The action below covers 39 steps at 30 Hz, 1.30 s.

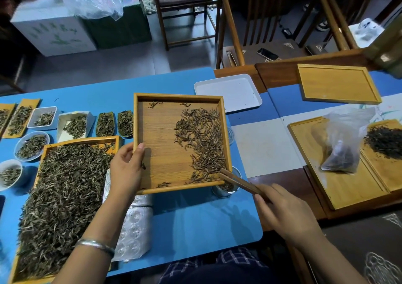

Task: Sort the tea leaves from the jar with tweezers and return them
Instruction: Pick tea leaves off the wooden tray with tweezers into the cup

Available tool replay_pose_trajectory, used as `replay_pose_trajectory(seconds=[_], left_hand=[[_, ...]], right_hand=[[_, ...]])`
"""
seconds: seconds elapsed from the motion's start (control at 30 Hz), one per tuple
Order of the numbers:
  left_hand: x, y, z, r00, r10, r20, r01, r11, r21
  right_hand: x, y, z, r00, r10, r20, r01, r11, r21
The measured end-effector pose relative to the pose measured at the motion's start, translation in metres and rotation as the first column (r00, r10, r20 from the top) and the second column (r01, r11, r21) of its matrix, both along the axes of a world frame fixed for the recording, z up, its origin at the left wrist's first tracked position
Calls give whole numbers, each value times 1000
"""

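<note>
Return step of the sorting task, head view. The left hand [125, 166] grips the left rim of a square bamboo tray [161, 148], thumb hooked over the edge and fingers underneath, holding the tray raised above the blue worktop [195, 220]. The sorted tea leaves [202, 144] lie bunched along the tray's right side, thickest toward the near right corner. The right hand [282, 214] has its fingers curled round wooden tweezers [237, 182]; their tips rest at that corner, among the leaves at the rim. The glass jar [226, 189] stands on the worktop directly below the same corner, partly hidden by the tray, with some leaves visible inside.

The step in hand appears to be sweeping the leaves over the corner into the jar. The next move probably calls for keeping the corner centred above the narrow mouth, tilting the tray gently and raking small portions, since a steep tilt could spill leaves past the rim. A few stray leaves at the tray's far and near edges remain to be gathered.
</note>
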<state>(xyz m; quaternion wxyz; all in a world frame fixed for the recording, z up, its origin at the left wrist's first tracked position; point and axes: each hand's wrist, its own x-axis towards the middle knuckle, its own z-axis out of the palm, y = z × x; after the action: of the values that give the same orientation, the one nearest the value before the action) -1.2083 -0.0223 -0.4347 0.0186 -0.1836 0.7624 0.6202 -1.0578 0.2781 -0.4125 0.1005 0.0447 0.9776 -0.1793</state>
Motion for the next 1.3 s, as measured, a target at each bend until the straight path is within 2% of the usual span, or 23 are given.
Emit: replay_pose_trajectory(seconds=[0.17, 0.3, 0.53, 0.83, 1.3], left_hand=[[1, 0, 0, 1000, 1, -7, -1, 1000, 11], [1, 1, 1, 1000, 4, -14, -4, 1000, 9], [2, 0, 0, 1000, 5, -28, -5, 1000, -13], [2, -1, -3, 1000, 14, -20, -14, 1000, -14], [1, 0, 0, 1000, 3, -11, -3, 1000, 6]], right_hand=[[-33, -18, 9, 989, -62, -136, 56, 997, -46], [-80, -38, 8, 975, -161, -154, 141, 981, -137], [-123, -55, 1, 971, -135, -199, 121, 989, -82], [-94, -50, -13, 980, -169, -108, 165, 985, -48], [-36, -43, -34, 994, -84, -70, 84, 996, -2]])
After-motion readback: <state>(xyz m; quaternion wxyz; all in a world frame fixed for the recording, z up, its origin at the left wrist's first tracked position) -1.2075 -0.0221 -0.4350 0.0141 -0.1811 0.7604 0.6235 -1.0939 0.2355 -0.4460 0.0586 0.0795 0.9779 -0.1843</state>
